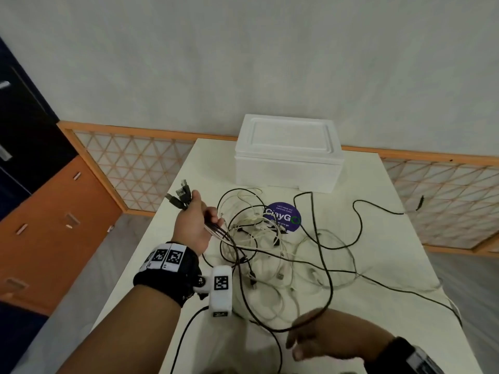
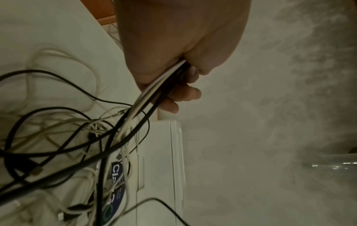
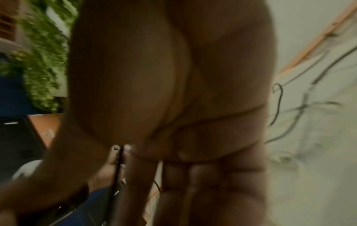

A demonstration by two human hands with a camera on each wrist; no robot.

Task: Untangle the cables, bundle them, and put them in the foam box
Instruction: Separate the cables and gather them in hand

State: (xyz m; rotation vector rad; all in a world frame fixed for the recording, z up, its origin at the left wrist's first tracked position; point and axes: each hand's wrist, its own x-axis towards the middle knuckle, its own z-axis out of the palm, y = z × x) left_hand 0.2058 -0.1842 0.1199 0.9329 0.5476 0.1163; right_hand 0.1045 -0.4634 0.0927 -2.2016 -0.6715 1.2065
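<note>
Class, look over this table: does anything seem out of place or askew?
Yes. One black cable trails past the table's right edge, and the foam box is lidded, so nothing can go in yet.

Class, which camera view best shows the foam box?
The head view: the whole foam box sits lidded at the table's far end. The left wrist view catches only a sideways part behind cables; the right wrist view shows none.
</note>
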